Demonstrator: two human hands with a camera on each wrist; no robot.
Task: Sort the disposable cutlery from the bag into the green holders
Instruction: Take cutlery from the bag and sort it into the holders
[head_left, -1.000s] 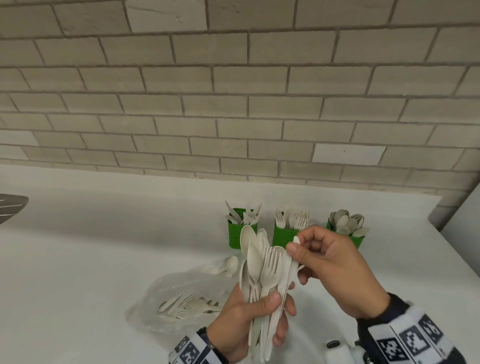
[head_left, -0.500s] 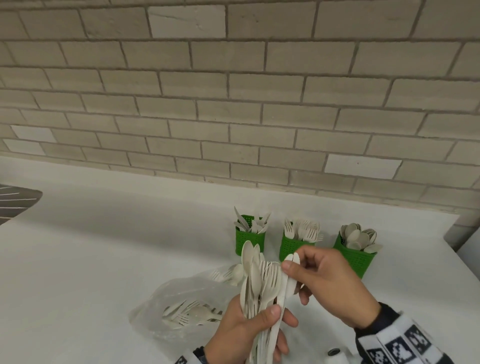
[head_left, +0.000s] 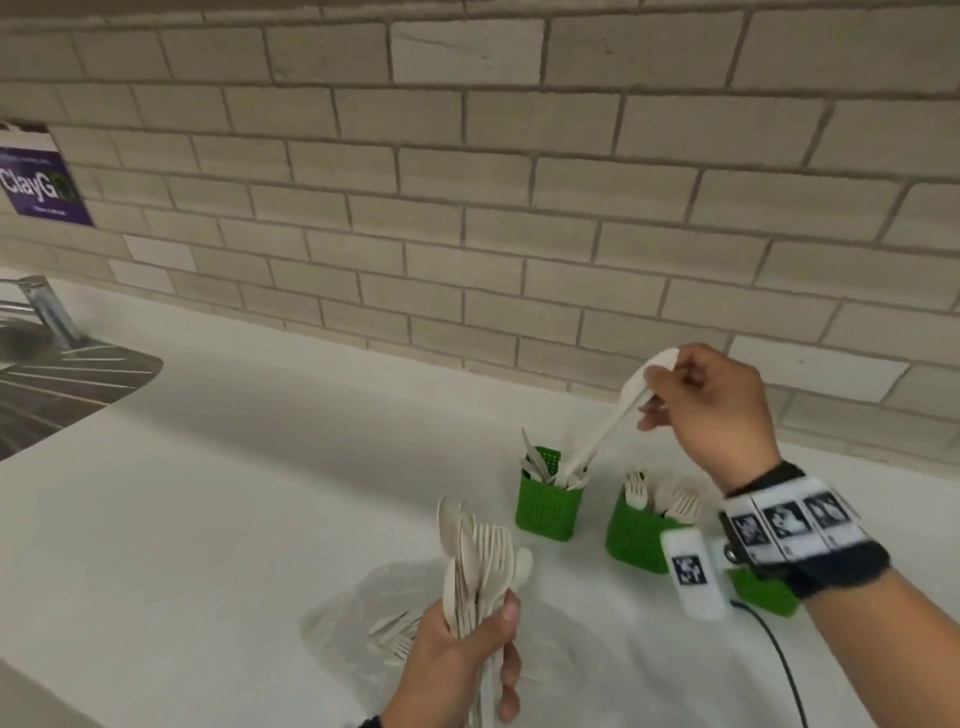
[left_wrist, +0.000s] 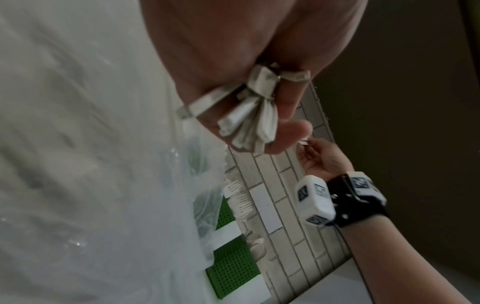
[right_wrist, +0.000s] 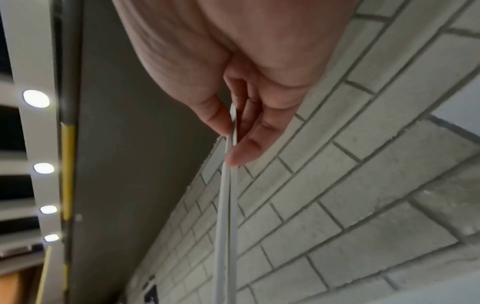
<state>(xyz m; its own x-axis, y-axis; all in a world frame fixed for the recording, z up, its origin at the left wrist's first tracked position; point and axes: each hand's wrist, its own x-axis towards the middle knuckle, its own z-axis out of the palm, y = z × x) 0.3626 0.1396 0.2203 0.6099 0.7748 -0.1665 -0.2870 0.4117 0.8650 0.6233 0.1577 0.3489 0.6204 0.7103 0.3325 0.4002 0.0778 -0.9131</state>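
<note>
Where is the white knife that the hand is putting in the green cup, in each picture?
Head: the knife slants from the right hand into the left green holder.
Left wrist: only a sliver by that hand, right of centre.
Right wrist: centre, running down.
Shared landmark: the brick wall.

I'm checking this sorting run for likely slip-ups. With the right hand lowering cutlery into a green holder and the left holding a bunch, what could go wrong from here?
1. The right hand pinches the knives only at the top end; their lower tips could catch on pieces already crowding the leftmost holder and tip it.
2. The left hand grips a fanned bunch of spoons and forks; loose pieces might slide out onto the bag.
</note>
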